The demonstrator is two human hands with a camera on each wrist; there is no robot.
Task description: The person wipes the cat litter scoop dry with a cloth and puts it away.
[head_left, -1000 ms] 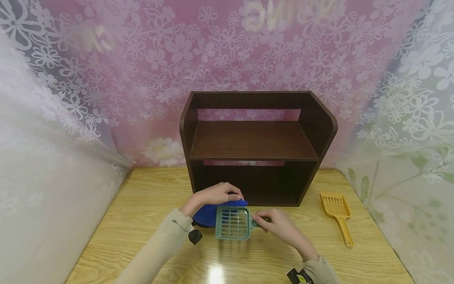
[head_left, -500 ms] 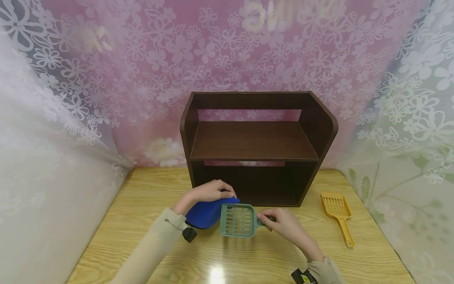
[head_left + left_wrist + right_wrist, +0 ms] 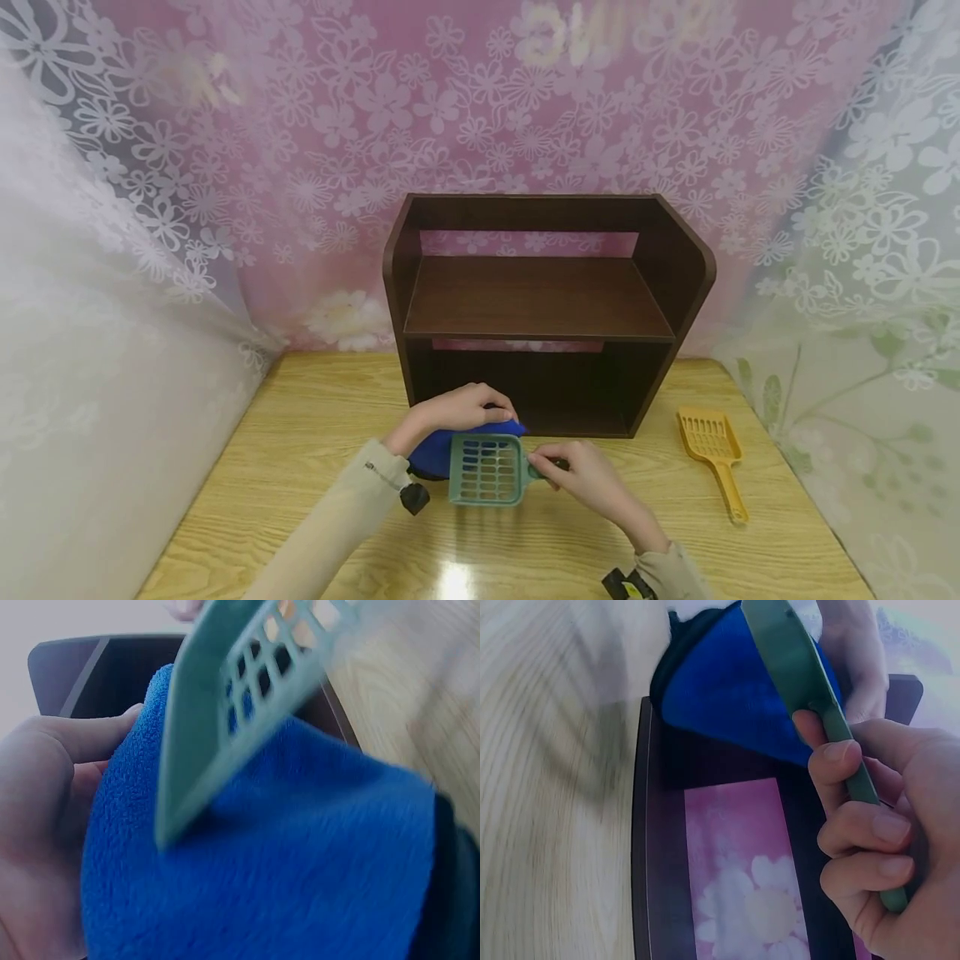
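My left hand [image 3: 467,407] grips a blue plush cloth [image 3: 300,877] with a dark edge, its thumb along the near side in the left wrist view. In my right hand [image 3: 585,477] is the handle of a green slotted litter scoop [image 3: 455,475], with the fingers curled round it in the right wrist view. The scoop's head lies over the cloth, its front edge right at the plush surface in the left wrist view. Part of the cloth is hidden behind the scoop.
A yellow litter scoop [image 3: 723,467] lies on the wooden table [image 3: 300,517] at the right. Behind the hands stands a dark brown two-level shelf [image 3: 540,296]. Floral curtains [image 3: 330,167] close off the back and both sides.
Half a second ago my hands had drawn apart, cloth to the left and scoop to the right. Now they are back together, with the scoop's head overlapping the cloth again.
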